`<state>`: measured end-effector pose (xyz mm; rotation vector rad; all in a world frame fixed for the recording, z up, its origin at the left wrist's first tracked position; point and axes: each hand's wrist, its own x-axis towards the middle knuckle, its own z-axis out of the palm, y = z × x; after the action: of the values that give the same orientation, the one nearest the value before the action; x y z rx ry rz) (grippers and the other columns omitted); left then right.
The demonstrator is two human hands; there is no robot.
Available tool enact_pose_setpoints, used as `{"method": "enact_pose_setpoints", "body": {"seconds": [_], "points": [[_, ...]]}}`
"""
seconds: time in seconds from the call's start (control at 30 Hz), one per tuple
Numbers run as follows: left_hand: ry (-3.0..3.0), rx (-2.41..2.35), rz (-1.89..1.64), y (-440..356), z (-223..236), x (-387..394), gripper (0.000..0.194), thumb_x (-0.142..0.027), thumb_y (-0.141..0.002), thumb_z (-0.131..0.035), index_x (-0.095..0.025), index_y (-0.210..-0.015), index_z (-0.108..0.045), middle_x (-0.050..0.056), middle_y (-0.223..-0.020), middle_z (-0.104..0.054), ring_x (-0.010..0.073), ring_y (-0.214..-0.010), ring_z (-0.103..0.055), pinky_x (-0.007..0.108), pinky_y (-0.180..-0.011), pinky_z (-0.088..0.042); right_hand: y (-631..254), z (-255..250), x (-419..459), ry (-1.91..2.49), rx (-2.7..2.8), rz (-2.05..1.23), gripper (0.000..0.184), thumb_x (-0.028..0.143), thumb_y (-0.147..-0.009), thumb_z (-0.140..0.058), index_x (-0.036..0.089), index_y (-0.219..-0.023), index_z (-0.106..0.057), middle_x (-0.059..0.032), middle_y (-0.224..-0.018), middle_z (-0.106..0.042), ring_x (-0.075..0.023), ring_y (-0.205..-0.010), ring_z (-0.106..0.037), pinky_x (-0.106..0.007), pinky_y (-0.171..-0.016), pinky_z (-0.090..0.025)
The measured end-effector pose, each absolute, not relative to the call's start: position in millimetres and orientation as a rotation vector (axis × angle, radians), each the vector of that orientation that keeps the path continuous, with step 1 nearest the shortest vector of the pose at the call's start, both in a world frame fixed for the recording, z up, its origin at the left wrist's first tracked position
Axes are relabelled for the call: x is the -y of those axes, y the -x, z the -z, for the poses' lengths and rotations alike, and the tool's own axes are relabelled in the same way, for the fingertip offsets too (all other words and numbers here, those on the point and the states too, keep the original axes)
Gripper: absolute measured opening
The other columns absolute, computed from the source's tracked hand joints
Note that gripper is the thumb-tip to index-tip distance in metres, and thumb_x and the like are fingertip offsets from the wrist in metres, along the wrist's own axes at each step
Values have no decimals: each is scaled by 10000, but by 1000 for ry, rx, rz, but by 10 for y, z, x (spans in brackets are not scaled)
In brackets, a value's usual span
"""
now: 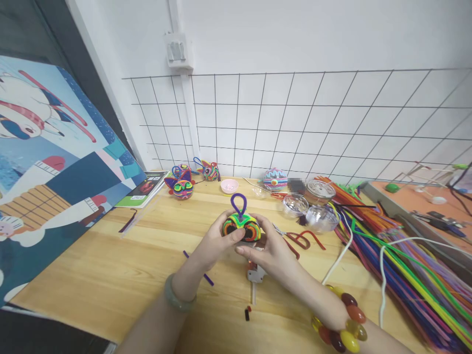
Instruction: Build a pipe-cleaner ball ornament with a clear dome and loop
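Observation:
A round pipe-cleaner ornament with green, orange, yellow and black coils and a purple loop on top is held above the middle of the table. My left hand grips its left side, the thumb across its front. Around the right side curl the fingers of my right hand, its thumb under the ornament. Beneath the hands lies a glue gun, partly hidden, with a clear glue stick poking out. Purple pipe-cleaner pieces lie left of it. Scissors rest near my right hand beside brown-red pipe cleaners.
Finished ornaments and a pink dish stand at the back. Clear plastic half-balls sit back right. Bundled pipe cleaners and a white cord cover the right side. A picture board leans on the left.

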<state>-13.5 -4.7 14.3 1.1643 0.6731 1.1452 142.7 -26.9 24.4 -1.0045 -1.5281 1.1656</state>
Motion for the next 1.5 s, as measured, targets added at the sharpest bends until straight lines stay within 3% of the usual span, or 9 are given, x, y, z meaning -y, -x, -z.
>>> {"method": "enact_pose_setpoints", "body": {"seconds": [0.1,0.27,0.47,0.67,0.97,1.23,1.37,1.5], "points": [[-1156,-699,-1136,123,-154,68,448,-298,-740,-728,-199,-1141,-555,54,-1084,-655,205,-1020,-607,309,-894,-467,-1474,-243,288,1092,1656,-1091,678,335,-703,-752,212,-1263,-390,-98,-1200,-589,-235,-1036,-624,-358,-828,-543],[-982,-684,-1081,152,-173,67,490,-327,-722,-738,-224,-1162,-549,41,-1054,-674,189,-942,-637,294,-819,-492,-1724,-491,309,1273,1810,-1123,699,475,-762,-678,237,-1344,-373,-122,-1245,-560,-195,-818,-679,-337,-689,-572],[-851,-572,-1080,203,-205,53,440,-352,-678,-755,-184,-1069,-643,58,-994,-698,197,-904,-646,267,-774,-496,-2039,-727,248,1270,1720,-988,571,573,-833,-545,241,-1289,-453,-123,-1220,-549,-226,-907,-662,-384,-768,-560],[-860,-539,-1059,272,-165,33,469,-381,-671,-743,-187,-1086,-644,64,-1001,-700,225,-943,-643,306,-809,-497,-2165,-765,201,1247,1674,-1004,525,534,-832,-576,202,-1232,-495,-112,-1143,-597,-234,-913,-670,-362,-756,-556],[-878,-491,-985,367,-81,-6,547,-543,-616,-713,-194,-1035,-672,112,-1017,-707,334,-1031,-621,453,-882,-463,-2220,-732,162,1275,1793,-922,434,466,-829,-609,201,-1169,-564,-93,-1070,-646,-239,-916,-658,-393,-795,-556],[-871,-543,-980,471,-29,7,593,-620,-589,-699,-185,-991,-679,111,-951,-714,314,-965,-644,452,-872,-461,-2149,-750,227,1287,1789,-909,332,418,-833,-609,220,-1099,-620,-82,-1003,-685,-247,-874,-667,-417,-763,-561],[-988,-461,-906,416,-133,45,561,-547,-583,-757,-182,-1002,-684,98,-963,-705,273,-880,-659,373,-806,-480,-2056,-779,306,1239,1806,-926,360,431,-841,-599,195,-1111,-627,-87,-1012,-681,-230,-891,-650,-401,-788,-541],[-1096,-382,-754,334,-229,99,521,-541,-690,-689,-205,-1086,-652,91,-983,-692,253,-890,-654,334,-781,-473,-1943,-753,373,1115,1758,-1174,386,435,-823,-628,204,-1132,-625,-69,-968,-679,-219,-892,-638,-379,-788,-537]]}}
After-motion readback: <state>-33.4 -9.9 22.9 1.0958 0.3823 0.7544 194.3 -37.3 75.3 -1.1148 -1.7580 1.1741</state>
